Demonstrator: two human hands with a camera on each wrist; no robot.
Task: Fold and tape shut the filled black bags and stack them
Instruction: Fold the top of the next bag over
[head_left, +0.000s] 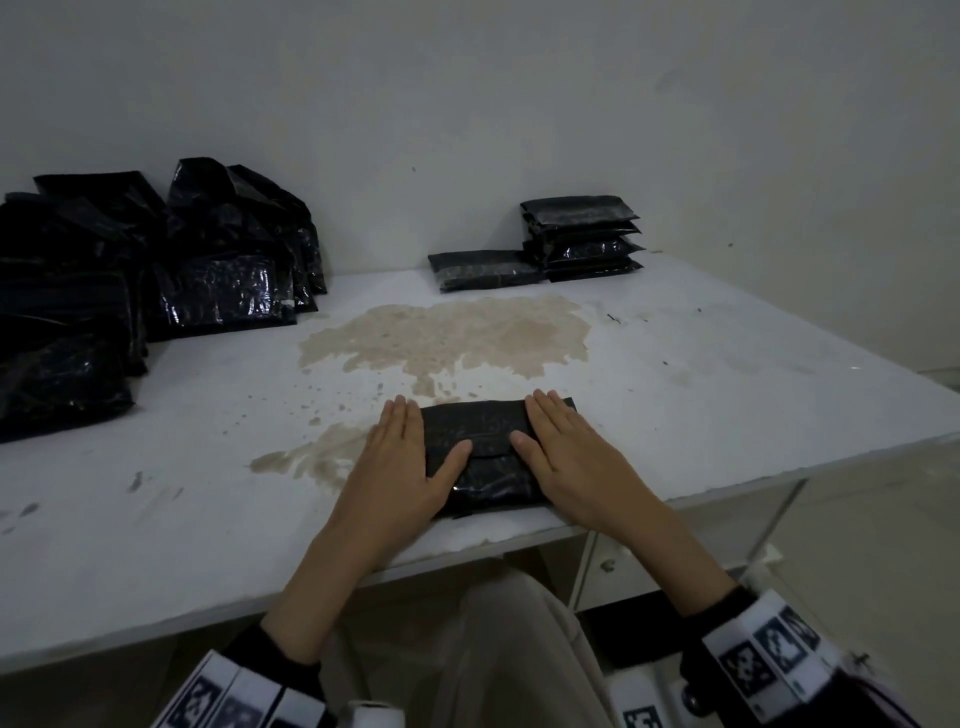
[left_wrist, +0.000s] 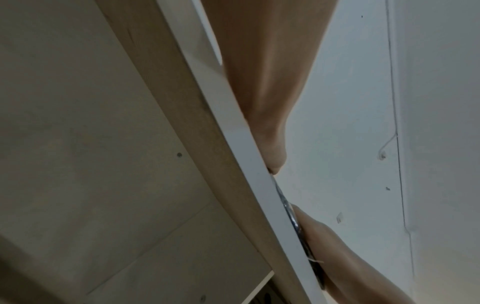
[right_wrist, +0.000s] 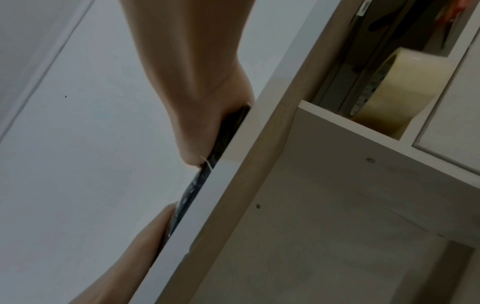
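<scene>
Pressing down with both palms, the left hand (head_left: 402, 467) and the right hand (head_left: 574, 457) lie flat, fingers straight and together, on the two ends of a folded black bag (head_left: 480, 452). Neither hand grips; the thumbs point inward over the bag's folded flap, nearly meeting at its middle. The bag lies at the near edge of the white table (head_left: 727, 374), directly under the palms. Beyond the fingertips spreads a brown stain (head_left: 447, 338). Far beyond the left hand stands a heap of unfolded black bags (head_left: 156, 260); far beyond the right hand, a stack of flat finished bags (head_left: 582, 239) rests against the wall. Below the table edge, beside the right wrist, a roll of clear tape (right_wrist: 397, 90) sits on a shelf.
</scene>
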